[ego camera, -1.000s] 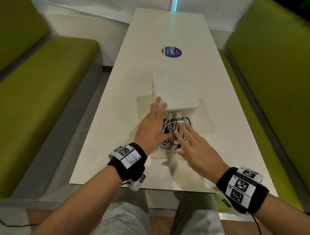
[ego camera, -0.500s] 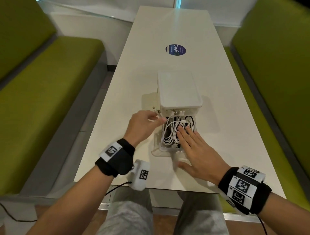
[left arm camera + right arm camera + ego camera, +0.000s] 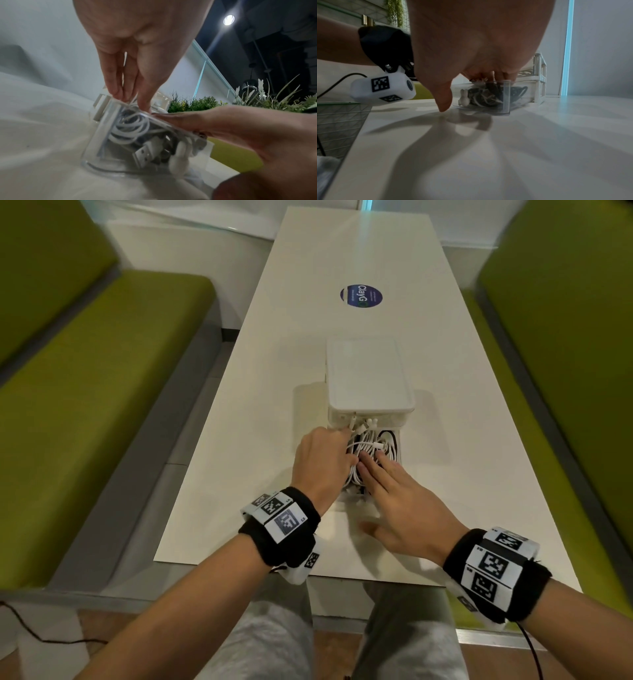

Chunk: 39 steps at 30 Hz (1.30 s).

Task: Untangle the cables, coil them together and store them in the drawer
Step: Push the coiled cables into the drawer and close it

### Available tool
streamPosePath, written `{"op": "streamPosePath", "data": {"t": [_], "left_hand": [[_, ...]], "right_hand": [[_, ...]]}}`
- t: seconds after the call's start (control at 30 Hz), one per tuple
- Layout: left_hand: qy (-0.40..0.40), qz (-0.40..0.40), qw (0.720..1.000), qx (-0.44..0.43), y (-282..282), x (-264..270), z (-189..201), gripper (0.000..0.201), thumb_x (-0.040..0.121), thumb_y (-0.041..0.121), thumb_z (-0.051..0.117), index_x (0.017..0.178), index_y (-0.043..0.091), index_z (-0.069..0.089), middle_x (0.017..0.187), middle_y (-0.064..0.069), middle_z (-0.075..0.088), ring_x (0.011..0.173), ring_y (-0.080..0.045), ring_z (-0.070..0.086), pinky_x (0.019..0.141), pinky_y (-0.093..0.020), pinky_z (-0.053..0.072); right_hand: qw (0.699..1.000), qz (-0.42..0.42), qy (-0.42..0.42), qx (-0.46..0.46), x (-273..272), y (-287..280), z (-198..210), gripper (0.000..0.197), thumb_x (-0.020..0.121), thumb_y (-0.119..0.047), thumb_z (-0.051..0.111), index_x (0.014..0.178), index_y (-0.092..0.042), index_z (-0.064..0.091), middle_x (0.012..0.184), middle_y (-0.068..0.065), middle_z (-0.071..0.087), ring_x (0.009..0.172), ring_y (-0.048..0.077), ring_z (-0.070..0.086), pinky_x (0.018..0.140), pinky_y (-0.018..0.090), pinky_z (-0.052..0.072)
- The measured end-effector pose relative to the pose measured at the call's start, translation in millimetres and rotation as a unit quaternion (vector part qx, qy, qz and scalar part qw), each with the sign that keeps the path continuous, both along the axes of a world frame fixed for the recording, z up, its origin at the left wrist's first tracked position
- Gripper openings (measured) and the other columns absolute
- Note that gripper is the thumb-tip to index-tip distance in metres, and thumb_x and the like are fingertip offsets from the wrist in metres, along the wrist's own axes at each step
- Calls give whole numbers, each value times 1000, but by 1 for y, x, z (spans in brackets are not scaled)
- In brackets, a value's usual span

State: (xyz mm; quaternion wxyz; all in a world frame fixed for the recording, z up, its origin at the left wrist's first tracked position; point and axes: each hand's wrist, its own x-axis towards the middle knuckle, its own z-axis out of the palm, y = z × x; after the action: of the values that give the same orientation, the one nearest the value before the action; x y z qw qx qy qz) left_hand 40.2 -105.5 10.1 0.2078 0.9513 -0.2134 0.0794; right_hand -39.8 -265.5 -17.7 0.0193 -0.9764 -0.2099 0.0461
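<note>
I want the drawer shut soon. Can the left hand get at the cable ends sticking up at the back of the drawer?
Probably yes. The left hand already sits at the drawer's back left corner, fingers beside the upright cable ends. The right hand presses the coils nearer the front, leaving that spot free.

Both hands hide much of the cables (image 3: 371, 445), and the drawer's (image 3: 397, 446) near end is covered.

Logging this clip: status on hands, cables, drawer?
Both hands flat, pressing the cables into the open drawer. Connector ends poke over the rim, may block closing.
</note>
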Motion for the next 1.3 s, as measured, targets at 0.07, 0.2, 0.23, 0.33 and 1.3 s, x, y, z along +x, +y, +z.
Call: {"op": "streamPosePath", "data": {"t": [0.07,0.2,0.23,0.33,1.3], "left_hand": [[-7,-24,999,31,-5,3,-5,14,89,25,64,95,12,64,88,-5,70,85,-29,64,69,-36,46],[-41,-64,992,97,-6,6,-12,27,97,24,49,114,9,63,96,-8,71,88,-31,66,69,-39,52],[-52,-76,989,114,-5,6,-14,29,99,22,48,119,7,61,97,-8,71,88,-31,67,68,-40,54],[-56,-98,984,135,-4,5,-15,28,100,18,45,123,11,59,99,-4,71,86,-31,67,65,-40,54],[14,-170,965,198,-5,-4,-5,70,92,56,33,119,-1,63,108,-11,68,99,-24,59,92,-35,47]], "right_hand": [[1000,5,4,-4,0,-1,1,100,79,-56,55,153,-2,14,161,16,14,150,33,6,121,45,19],[1000,7,-3,9,-1,-1,7,99,78,-53,59,151,1,20,159,17,19,149,33,11,121,42,15],[1000,8,-5,15,-1,-1,9,98,78,-51,60,150,2,23,159,18,21,149,32,13,121,41,13],[999,6,8,49,-3,-3,14,89,79,-44,64,148,2,31,157,16,26,145,28,24,119,34,24],[997,-62,44,-29,28,-6,8,128,67,-89,38,154,-8,-11,161,4,-23,150,24,-8,117,49,18]]}}
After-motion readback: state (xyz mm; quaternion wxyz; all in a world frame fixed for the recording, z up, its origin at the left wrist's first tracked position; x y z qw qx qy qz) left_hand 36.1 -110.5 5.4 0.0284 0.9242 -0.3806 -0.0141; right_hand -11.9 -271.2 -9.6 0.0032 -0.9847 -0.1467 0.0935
